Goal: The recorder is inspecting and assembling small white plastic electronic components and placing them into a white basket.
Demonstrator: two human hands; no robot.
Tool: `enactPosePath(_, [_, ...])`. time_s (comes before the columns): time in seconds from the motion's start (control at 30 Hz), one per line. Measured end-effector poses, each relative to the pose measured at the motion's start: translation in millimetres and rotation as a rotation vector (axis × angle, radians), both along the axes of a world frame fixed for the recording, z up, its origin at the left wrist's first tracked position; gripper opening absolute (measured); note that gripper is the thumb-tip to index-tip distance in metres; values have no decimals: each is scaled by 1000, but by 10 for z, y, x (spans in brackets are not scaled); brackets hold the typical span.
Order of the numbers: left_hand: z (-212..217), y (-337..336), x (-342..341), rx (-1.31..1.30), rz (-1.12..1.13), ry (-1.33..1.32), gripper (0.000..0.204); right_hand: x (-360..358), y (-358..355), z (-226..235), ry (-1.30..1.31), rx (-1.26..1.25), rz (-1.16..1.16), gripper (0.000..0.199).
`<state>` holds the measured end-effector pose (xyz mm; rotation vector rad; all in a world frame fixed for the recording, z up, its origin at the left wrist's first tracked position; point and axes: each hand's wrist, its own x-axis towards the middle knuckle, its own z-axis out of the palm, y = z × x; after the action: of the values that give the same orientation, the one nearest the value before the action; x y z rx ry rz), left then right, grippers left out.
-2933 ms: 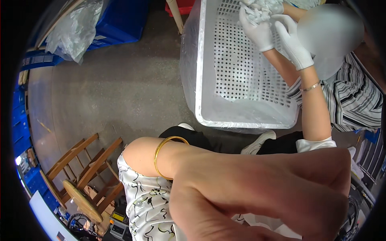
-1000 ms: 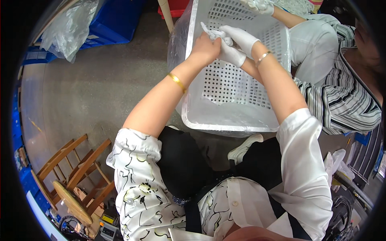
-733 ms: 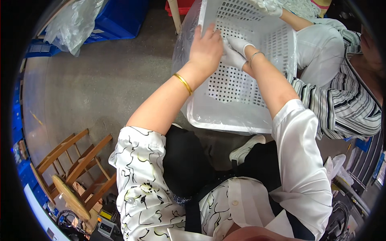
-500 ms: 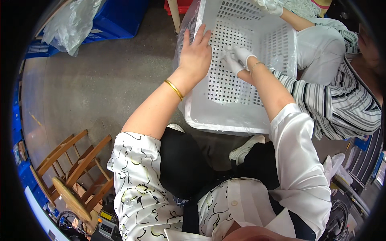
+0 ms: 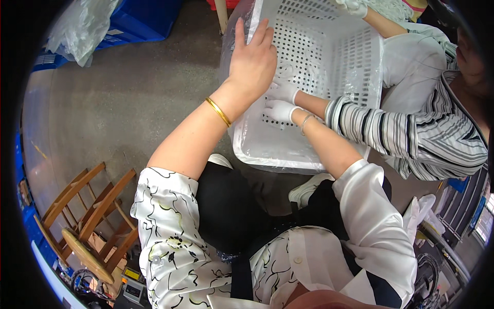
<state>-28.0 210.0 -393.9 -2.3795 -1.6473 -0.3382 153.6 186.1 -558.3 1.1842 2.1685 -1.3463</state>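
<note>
A white perforated plastic basket [image 5: 246,136] stands in front of me, with clear plastic film over its rim and walls. My left hand [image 5: 252,64], bare and with a gold bangle at the wrist, lies on the basket's left rim, fingers stretched and apart. Inside, my right hand [image 5: 280,110] wears a white glove; its fingers reach toward the lower left wall, holding nothing I can see. Just beyond it, almost touching, is a co-worker's white-gloved hand [image 5: 284,92] coming from a striped sleeve [image 5: 370,123]. Another gloved hand [image 5: 354,7] is at the basket's far right rim.
The co-worker sits close on the right. At the far left stands a blue bin [image 5: 146,20] with crumpled clear plastic [image 5: 85,31] over it. A wooden chair [image 5: 92,216] is at lower left. White bags [image 5: 419,211] and metal bars lie at lower right.
My right hand has moved left and nearer inside the basket. The co-worker's gloved hand has also shifted left and slightly nearer. My left hand has slid slightly farther along the rim.
</note>
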Motion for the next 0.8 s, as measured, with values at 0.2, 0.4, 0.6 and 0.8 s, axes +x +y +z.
enactPosePath(0.2, [-5, -9, 46, -73, 25, 9, 14, -120, 42, 32, -78, -28, -13, 42])
enactPosePath(0.4, [-93, 87, 75, -34, -46, -11, 20, -95, -82, 21, -82, -62, 82, 43])
enactPosePath(0.6, [-3, 123, 98, -337, -2, 121, 18, -13, 77, -50, -240, -28, 41, 43])
enactPosePath(0.8, [247, 96, 60, -335, 16, 68, 17, 268, 268, -170, -487, 242, -310, 39])
